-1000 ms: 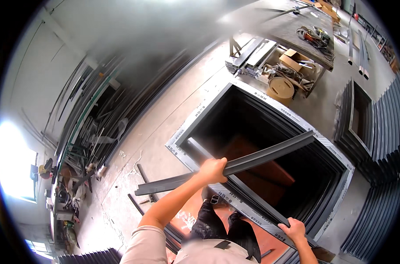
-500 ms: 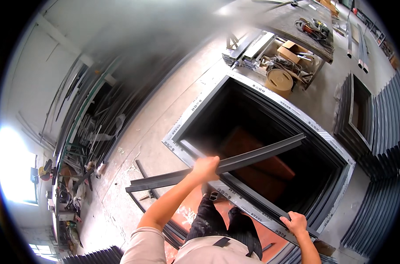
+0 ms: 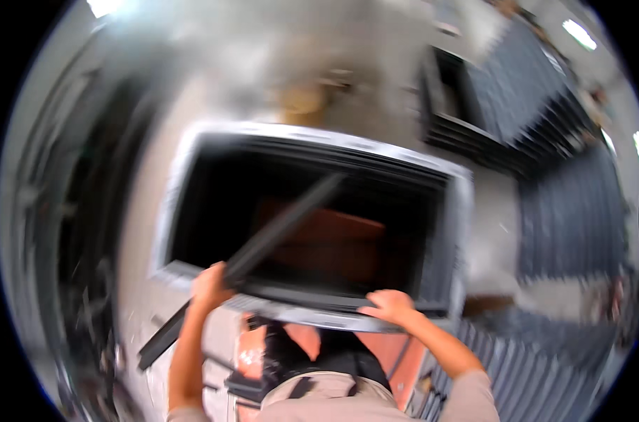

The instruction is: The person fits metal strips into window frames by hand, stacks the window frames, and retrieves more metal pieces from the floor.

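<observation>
Nearest the camera, both forearms come up from the lower edge over the person's dark apron and tan shirt. The left hand [image 3: 210, 285] is closed around a long dark metal strip [image 3: 263, 246], gripping it at a point below its middle. The right hand [image 3: 388, 307] rests flat-curled on the near rail of a large rectangular frame stack [image 3: 312, 316], fingers over its pale edge; how tightly it grips cannot be told through the blur.

The strip's long axis runs diagonally: its lower end hangs past the frame stack's near left corner, out over the floor at the person's left, and its upper end reaches up and to the right, across the dark opening toward the middle of the stack. So the strip lies almost wholly on the left hand's side, with the right hand well apart from it, along the near rail toward the right corner.

Inside the opening an orange-brown surface [image 3: 333, 243] shows under the strip. Beyond the far rail lies pale floor, then stacks of dark ribbed panels [image 3: 565, 218] at the right, all smeared by motion.
</observation>
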{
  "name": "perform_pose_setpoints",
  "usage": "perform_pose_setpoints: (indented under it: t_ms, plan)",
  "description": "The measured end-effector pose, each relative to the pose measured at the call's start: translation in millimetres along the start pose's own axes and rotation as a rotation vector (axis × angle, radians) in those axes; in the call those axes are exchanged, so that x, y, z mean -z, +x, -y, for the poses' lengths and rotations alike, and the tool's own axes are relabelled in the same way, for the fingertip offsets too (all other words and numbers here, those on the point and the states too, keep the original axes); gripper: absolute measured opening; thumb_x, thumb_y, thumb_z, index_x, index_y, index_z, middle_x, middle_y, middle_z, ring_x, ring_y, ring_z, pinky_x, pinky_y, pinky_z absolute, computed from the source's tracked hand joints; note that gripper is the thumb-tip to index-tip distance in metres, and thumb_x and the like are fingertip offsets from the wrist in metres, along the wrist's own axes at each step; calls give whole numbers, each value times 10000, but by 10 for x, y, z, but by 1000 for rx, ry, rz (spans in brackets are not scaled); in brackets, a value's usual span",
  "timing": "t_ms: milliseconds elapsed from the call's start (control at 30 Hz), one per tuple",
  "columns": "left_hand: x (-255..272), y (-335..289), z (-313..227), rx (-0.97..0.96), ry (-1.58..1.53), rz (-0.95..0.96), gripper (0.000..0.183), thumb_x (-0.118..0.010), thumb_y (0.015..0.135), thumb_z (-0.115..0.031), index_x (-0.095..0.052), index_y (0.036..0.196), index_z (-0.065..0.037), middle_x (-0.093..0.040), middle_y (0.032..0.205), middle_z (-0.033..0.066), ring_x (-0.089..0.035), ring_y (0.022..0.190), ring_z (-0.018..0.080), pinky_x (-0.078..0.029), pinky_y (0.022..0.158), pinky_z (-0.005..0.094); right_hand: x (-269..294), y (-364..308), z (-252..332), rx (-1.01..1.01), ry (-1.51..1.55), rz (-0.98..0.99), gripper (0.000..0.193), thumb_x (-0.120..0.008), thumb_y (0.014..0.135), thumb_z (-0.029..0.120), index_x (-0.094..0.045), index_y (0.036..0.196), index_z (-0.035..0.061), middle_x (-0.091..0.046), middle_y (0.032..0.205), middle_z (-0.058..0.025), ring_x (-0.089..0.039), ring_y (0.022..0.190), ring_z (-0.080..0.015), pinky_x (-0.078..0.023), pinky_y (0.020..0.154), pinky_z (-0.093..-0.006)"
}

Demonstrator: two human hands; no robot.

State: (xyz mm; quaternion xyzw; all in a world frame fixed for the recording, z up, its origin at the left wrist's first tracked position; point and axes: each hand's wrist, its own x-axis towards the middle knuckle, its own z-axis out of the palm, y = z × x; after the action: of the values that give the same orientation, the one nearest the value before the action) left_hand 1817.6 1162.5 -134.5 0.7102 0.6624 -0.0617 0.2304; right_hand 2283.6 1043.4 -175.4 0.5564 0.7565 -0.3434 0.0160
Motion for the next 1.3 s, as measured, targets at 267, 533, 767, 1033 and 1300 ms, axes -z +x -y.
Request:
perform_pose_setpoints:
  t_ms: [267, 533, 767, 1033, 1300]
  plan:
    - [-8, 61, -72, -57, 37, -75, 434, -754, 560, -94, -442, 853, -24, -595, 807, 228, -582, 834, 472, -473, 712, 493, -127, -80, 5, -85, 164, -49, 555, -531, 891, 574, -684, 777, 52, -683, 811, -177, -655, 824, -381, -511, 729, -497]
    - [-41, 49, -99, -37, 125, -32, 427, -743, 570, -110, -442, 861, -24, -597, 827, 243, -584, 848, 479, -472, 731, 503, -244, -161, -18, -103, 221, -69, 537, -514, 898, 563, -710, 810, 71, -694, 841, -158, -668, 847, -355, -526, 751, -482]
    - [-32, 33, -170, 0, 115, -36, 420, -738, 584, -135, -467, 884, -21, -608, 855, 249, -592, 871, 474, -477, 743, 500, -295, -195, -46, -33, 236, -211, 520, -548, 889, 545, -684, 775, 56, -658, 758, -174, -643, 742, -374, -498, 655, -502]
    - [224, -68, -8, -5, 93, -311, 412, -758, 581, -112, -515, 908, -47, -625, 867, 223, -602, 873, 450, -492, 740, 493, 151, -17, -82, -18, 134, -102, 559, -576, 852, 609, -673, 794, 61, -677, 808, -175, -663, 796, -368, -521, 716, -493]
    - [797, -564, 113, 203, -166, -719, 336, -708, 659, -93, -533, 939, -33, -570, 780, 190, -582, 732, 399, -476, 672, 436, 1322, 866, -652, 52, -354, -718, 455, -679, 824, 511, -583, 668, 95, -615, 606, -109, -645, 581, -290, -519, 517, -412]
